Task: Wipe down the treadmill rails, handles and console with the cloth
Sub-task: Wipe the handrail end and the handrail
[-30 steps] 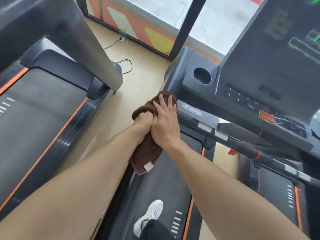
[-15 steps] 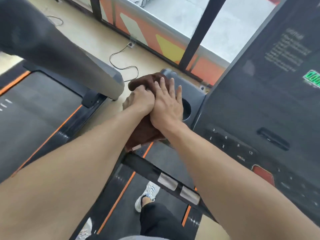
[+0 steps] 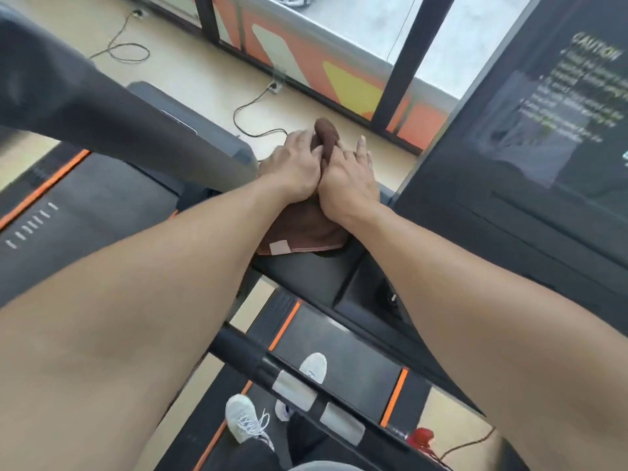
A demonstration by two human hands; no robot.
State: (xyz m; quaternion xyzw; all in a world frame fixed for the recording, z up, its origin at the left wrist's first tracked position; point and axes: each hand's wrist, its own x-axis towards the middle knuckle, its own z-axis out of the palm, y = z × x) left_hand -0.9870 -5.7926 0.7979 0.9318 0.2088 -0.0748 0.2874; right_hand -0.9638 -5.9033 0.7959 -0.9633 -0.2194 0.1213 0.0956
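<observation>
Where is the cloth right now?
Centre of the head view: the cloth lies on the console's left end, under both hands, left hand and right hand.

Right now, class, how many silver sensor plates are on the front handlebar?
2: one plate just left of the bar's middle, the other plate beside it to the right. The arms may hide more.

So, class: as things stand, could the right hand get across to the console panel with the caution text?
Probably yes. The right hand presses the brown cloth beside the console panel, and nothing stands between them.
</observation>
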